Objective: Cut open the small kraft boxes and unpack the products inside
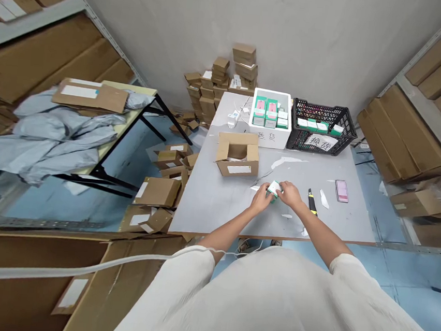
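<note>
— What's going on at the grey table [217, 196], seen from the head camera?

— Both hands meet over its near middle. The left hand [261, 197] and the right hand [290, 193] are closed around a small white-and-green box [274, 189], one on each side, fingers wrapped over it. The box sits between the palms just above the table top; I can't tell whether it touches the surface.

— What lies around them?

— Just right of the right hand there's a black-and-yellow utility knife [311, 201], then a white paper scrap [324, 198], and further right a pink card pack [342, 191]. Far and left of the hands stands an open brown carton [238, 154], flaps up, a white label on its near side.

— And at the far edge?

— A white foam box [270, 134] holding more green-and-white boxes, and just beside it on the right a black plastic crate [321, 127] with a handwritten paper on its near wall. Stacked brown cartons [220, 82] pile up against the wall, far left of the foam box.

— The rest of the room?

— Left of the table, a second table heaped with grey mailer bags [51, 139], and loose small cartons [159, 191] on the blue floor between the two. Shelves of big cartons on the right.
</note>
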A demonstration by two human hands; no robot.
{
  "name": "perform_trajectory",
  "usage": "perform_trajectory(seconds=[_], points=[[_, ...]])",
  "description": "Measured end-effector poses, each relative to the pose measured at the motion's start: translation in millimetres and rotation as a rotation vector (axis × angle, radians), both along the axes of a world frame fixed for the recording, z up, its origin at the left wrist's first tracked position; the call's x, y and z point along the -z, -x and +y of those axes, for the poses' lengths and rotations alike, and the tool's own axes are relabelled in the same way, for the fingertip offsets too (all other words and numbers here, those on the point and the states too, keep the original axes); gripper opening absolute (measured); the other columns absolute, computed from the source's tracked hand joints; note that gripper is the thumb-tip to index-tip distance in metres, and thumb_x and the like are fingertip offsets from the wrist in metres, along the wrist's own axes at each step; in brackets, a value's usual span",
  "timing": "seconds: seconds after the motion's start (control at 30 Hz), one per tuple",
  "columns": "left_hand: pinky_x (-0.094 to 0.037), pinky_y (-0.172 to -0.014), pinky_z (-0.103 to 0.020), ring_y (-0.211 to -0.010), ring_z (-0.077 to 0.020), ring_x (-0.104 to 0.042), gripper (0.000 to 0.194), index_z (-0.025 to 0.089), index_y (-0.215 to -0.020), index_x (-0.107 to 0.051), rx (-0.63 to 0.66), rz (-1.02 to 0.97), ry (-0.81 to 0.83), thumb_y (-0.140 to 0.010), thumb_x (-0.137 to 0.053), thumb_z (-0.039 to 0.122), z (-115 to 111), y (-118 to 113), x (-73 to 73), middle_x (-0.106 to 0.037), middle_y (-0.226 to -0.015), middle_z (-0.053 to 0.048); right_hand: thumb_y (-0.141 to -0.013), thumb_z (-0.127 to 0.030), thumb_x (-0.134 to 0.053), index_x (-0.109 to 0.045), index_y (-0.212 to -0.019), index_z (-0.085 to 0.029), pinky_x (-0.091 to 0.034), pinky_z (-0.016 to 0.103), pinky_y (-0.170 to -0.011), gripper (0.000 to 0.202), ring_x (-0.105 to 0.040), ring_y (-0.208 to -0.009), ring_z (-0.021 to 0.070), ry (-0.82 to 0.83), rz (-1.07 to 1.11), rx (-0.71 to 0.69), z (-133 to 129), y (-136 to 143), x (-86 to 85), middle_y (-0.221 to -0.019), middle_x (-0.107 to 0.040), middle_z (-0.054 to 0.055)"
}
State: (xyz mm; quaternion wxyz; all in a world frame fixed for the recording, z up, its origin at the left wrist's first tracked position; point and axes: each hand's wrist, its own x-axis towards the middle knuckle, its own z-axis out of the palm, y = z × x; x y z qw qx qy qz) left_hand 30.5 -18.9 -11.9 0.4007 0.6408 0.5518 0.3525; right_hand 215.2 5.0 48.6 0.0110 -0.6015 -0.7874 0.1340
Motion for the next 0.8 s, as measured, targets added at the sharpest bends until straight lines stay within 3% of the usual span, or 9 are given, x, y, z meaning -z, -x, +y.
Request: perform_trajectory(seconds=[0.17,0.4,0.6,0.73,0.8], points=[[-0.054,-0.104,-0.041,-0.122,-0.0257,-0.069,0.024,0.026,-0.124,-0.056,-0.028,0.042,0.053,-0.101,-0.061,0.025,6,-1,-2.9,-0.07,-0.13,-0.008,-0.11,-0.032,-0.048,-0.067,-0.129,-0.015,-0.051,0.036,-0.097,0.031,-0.072,-0.116,0.031,0.029,-0.253,-0.079,3,15,-18.8,-0.128,-0.075,0.02],[-0.054,-0.102,-0.039,-0.118,-0.0248,-0.069,0.022,0.027,-0.118,-0.057,-0.039,0.033,0.047,-0.098,-0.066,0.022,10,-6,0.9,-0.069,-0.125,-0.006,-0.109,-0.027,-0.046,-0.061,-0.134,-0.014,-0.052,0.036,-0.09,0.032,-0.076,-0.111,0.0319,0.058,-0.317,-0.107,4,18,-34.1,-0.125,-0.078,0.022],[-0.053,-0.107,-0.041,-0.123,-0.0261,-0.065,0.023,0.026,-0.116,-0.062,0.039,0.029,-0.06,-0.095,-0.064,0.016,11,-4,5.9,-0.065,-0.129,-0.008,-0.108,-0.024,-0.045,-0.06,-0.136,-0.017,-0.049,0.034,-0.086,0.032,-0.076,-0.108,0.0316,0.091,-0.227,-0.092,12,7,-38.7,-0.122,-0.08,0.018],[-0.054,-0.104,-0.04,-0.12,-0.0252,-0.064,0.022,0.025,-0.109,-0.064,0.065,0.003,-0.089,-0.092,-0.064,0.011,15,-1,8.5,-0.065,-0.124,-0.008,-0.109,-0.022,-0.039,-0.054,-0.145,-0.019,-0.047,0.033,-0.082,0.038,-0.074,-0.1,0.0293,0.074,-0.048,0.007,21,-6,-34.7,-0.112,-0.08,0.013],[-0.055,-0.1,-0.039,-0.118,-0.025,-0.065,0.021,0.024,-0.104,-0.063,0.052,-0.022,-0.074,-0.089,-0.065,0.01,17,0,8.6,-0.066,-0.121,-0.008,-0.108,-0.02,-0.039,-0.055,-0.143,-0.019,-0.046,0.032,-0.081,0.039,-0.071,-0.1,0.0281,0.011,0.048,0.061,25,-13,-28.5,-0.116,-0.078,0.013]])
